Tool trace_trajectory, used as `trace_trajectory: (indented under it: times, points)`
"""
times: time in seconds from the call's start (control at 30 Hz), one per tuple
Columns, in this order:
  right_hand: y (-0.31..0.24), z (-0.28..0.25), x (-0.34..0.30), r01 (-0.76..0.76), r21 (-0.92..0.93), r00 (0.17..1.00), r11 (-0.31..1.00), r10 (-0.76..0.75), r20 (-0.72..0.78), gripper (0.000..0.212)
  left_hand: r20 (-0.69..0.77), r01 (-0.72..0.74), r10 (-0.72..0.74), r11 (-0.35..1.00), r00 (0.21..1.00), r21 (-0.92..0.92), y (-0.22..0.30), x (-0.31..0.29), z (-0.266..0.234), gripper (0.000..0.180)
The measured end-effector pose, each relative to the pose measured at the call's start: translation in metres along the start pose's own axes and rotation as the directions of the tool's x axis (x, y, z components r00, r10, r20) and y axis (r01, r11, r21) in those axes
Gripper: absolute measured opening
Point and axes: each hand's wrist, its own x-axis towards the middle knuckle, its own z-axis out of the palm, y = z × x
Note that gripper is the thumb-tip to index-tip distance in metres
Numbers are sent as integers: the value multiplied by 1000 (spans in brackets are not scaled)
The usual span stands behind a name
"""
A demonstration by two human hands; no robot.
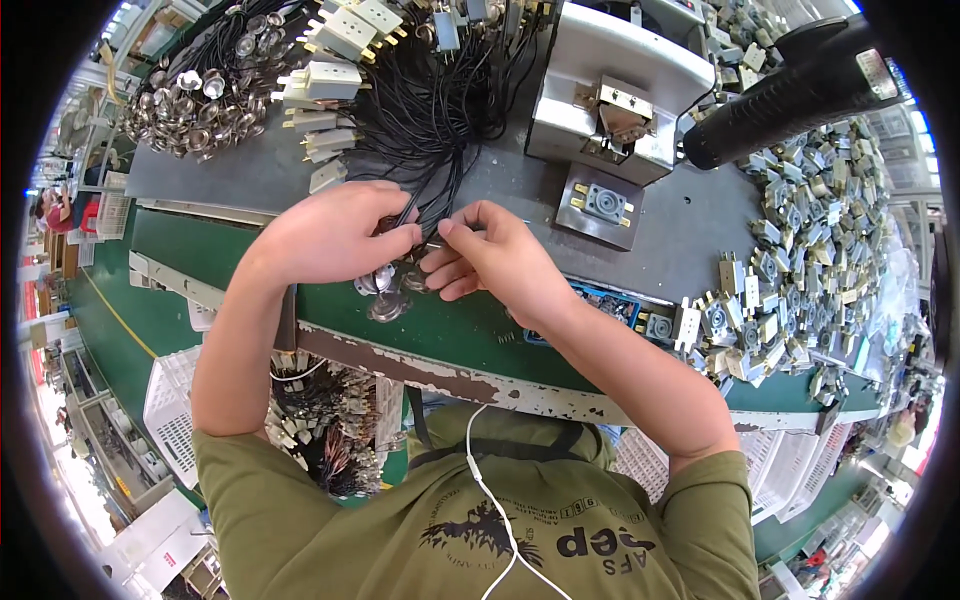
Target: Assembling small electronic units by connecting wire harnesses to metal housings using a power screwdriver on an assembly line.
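A bundle of thin black cables (433, 200) runs down over the near edge of the grey work plate. My left hand (335, 232) is closed on it from the left, thumb pointing right. From the other side, my right hand (497, 255) pinches the cables between thumb and forefinger, its other fingers curled beneath. Round silvery metal caps (388, 303) hang below my hands at the cable ends. Beyond, the cables fan out to pale grey plugs with brass pins (330, 82). My fingers partly hide the gripped stretch.
A metal press fixture (625, 75) stands at the back, with a grey socket piece (603, 203) on a block before it. A thick black tube (770, 105) reaches in from the right. Loose plug parts (800, 250) heap up at right; metal caps (200, 105) pile at far left.
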Motion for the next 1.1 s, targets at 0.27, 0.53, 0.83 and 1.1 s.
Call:
trace_trajectory:
  times: [0.27, 0.53, 0.83, 1.1]
  points:
    - [1, 7, 0, 2, 20, 991, 1000, 0, -132, 20, 110, 75, -69, 996, 992, -52, -11, 1, -20, 36]
    - [5, 4, -12, 15, 397, 998, 918, 8, -56, 19, 109, 118, -130, 987, 985, 109, -14, 5, -17, 39]
    - [-26, -24, -37, -28, -245, 997, 969, 7, -83, 38, -382, -42, 103, 986, 918, 164, 29, -3, 9, 19]
    - [2, -16, -39, 193, -581, 979, 791, -193, 62, 55, -140, 21, 65, 843, 988, 537, 41, -9, 33, 20]
